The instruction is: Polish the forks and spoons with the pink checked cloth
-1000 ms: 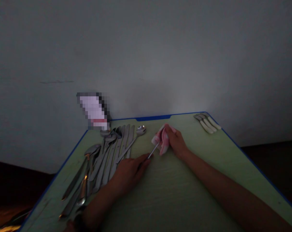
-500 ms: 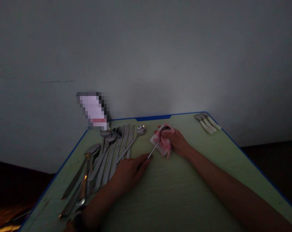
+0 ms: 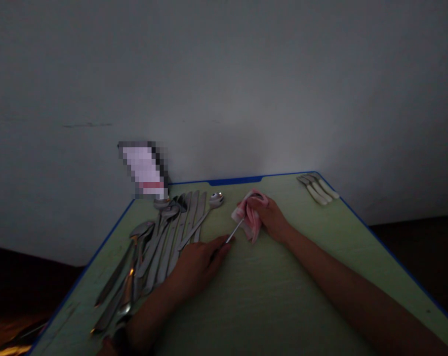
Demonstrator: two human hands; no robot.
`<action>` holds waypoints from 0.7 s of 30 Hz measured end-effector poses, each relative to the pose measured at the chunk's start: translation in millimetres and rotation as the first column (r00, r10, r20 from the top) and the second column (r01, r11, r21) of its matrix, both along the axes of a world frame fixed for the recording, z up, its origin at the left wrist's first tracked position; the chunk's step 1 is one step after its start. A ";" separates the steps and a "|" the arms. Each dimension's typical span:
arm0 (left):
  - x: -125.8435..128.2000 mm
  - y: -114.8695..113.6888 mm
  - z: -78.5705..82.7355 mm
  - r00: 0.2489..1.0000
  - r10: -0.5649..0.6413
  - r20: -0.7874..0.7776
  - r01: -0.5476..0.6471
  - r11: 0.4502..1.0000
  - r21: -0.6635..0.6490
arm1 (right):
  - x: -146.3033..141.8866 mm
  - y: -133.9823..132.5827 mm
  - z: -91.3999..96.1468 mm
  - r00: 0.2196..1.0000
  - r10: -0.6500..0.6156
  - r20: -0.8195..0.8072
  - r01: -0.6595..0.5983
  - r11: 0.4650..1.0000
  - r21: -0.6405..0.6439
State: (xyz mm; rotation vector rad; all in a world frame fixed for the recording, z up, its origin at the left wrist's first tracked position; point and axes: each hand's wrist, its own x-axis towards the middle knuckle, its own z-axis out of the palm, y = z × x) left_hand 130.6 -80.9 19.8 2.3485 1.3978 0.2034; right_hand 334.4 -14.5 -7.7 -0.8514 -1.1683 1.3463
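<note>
A slim metal utensil (image 3: 234,231) is held between the left hand (image 3: 201,258) and a pink-and-white cloth (image 3: 253,228).
One end is gripped by the left hand; the other (hidden from sight) is covered by the cloth, which is bunched in the right hand (image 3: 270,216). Knives and spoons (image 3: 166,247) are spread along the left of the blue-edged table (image 3: 283,301), and three pale-handled forks (image 3: 317,191) are laid side by side near the far right corner.

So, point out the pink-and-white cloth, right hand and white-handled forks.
Pink-and-white cloth (image 3: 252,224), head view, lower fold.
Right hand (image 3: 271,217), head view, back.
White-handled forks (image 3: 320,191), head view, middle handle.
</note>
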 end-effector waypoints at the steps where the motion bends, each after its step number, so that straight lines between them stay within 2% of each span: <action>1: 0.2 -0.1 0.5 1.000 0.001 0.001 -0.001 1.000 0.003 | -0.6 0.7 -0.5 1.000 -0.009 -0.026 0.008 1.000 -0.023; 5: 0.8 -0.2 1.2 1.000 0.010 -0.009 -0.010 1.000 -0.002 | -2.7 2.9 0.9 0.987 -0.008 -0.160 -0.011 0.993 -0.115; 11: -0.7 -0.3 -0.9 1.000 -0.003 0.004 0.003 1.000 0.004 | -1.0 3.3 1.4 0.988 0.081 -0.131 -0.085 0.996 -0.029; 21: -1.8 1.3 -5.3 1.000 -0.001 0.011 0.001 1.000 0.006 | 0.2 0.9 2.3 0.988 0.114 -0.103 -0.112 0.993 0.026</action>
